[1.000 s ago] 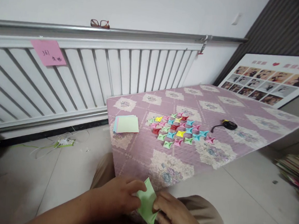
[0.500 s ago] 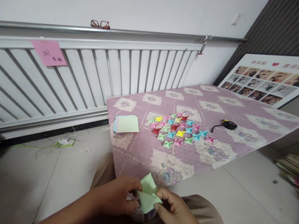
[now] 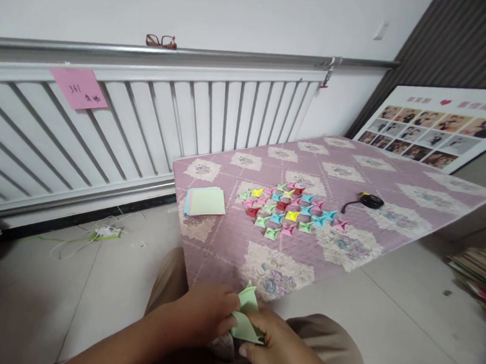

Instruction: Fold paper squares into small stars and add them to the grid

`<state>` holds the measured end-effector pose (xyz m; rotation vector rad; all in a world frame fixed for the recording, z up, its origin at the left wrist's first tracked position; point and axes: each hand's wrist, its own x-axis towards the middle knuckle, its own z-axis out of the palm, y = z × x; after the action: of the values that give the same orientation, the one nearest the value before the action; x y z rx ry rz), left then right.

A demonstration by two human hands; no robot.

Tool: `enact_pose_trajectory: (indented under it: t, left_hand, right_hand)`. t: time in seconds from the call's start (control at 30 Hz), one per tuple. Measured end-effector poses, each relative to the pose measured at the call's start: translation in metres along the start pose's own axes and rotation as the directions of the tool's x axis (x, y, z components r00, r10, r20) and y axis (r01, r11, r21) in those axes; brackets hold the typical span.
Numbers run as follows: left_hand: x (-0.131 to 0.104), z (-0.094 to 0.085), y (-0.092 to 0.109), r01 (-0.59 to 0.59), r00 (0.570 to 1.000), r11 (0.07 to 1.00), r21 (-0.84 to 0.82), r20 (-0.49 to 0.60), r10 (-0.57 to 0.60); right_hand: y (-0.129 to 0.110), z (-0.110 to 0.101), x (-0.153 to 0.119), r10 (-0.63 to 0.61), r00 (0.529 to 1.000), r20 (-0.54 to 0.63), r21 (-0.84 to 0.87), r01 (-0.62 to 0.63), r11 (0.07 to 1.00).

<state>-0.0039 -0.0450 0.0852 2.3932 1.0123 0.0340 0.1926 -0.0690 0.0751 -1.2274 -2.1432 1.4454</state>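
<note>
A partly folded piece of light green paper (image 3: 247, 323) is held between both hands, low in the view above the person's lap. My left hand (image 3: 209, 314) pinches its left side, fingers closed on it. On the right side, my right hand (image 3: 275, 341) grips the paper, the index finger over it and the thumb below. Several small folded paper pieces (image 3: 292, 215) in green, pink, red, yellow and blue lie in rows on the table. To their left sits a stack of square paper sheets (image 3: 208, 201), a pale green one on top.
A floral purple cloth covers the table (image 3: 220, 253). A black object with a strap (image 3: 371, 201) lies at its right. Behind are a radiator (image 3: 232, 111), glasses (image 3: 161, 41) on a pipe and a photo board (image 3: 436, 130). A power strip (image 3: 106, 233) is on the floor.
The green paper has shifted slightly right and turned between the hands. My left hand has moved right with it, and my right index finger now lies further over the paper.
</note>
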Motion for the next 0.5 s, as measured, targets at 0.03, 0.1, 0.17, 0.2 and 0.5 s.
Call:
enact_pose_trajectory:
  t: [0.03,0.1,0.17,0.2,0.5]
  left_hand:
    - [0.001,0.001,0.000,0.004,1.000,1.000,0.017,0.001,-0.004]
    - [0.004,0.001,0.001,0.005,1.000,0.999,0.036,0.001,-0.005]
    - [0.005,0.001,0.001,0.002,1.000,0.999,0.047,-0.001,-0.002]
    - [0.006,0.001,0.001,0.001,1.000,0.999,0.053,-0.002,-0.001]
    - [0.008,-0.005,0.004,0.027,0.999,0.999,0.047,-0.021,-0.026]
  right_hand:
    - [0.000,0.000,0.000,-0.011,1.000,0.004,0.011,0.011,1.000]
    - [0.000,0.000,0.001,-0.026,1.000,-0.005,0.012,0.026,1.000]
    - [0.000,0.001,0.000,-0.023,0.999,-0.033,0.000,0.024,1.000]
    - [0.000,0.002,-0.001,-0.018,0.999,-0.050,-0.003,0.018,1.000]
    - [0.012,0.008,-0.003,-0.005,0.984,-0.176,0.022,0.009,1.000]
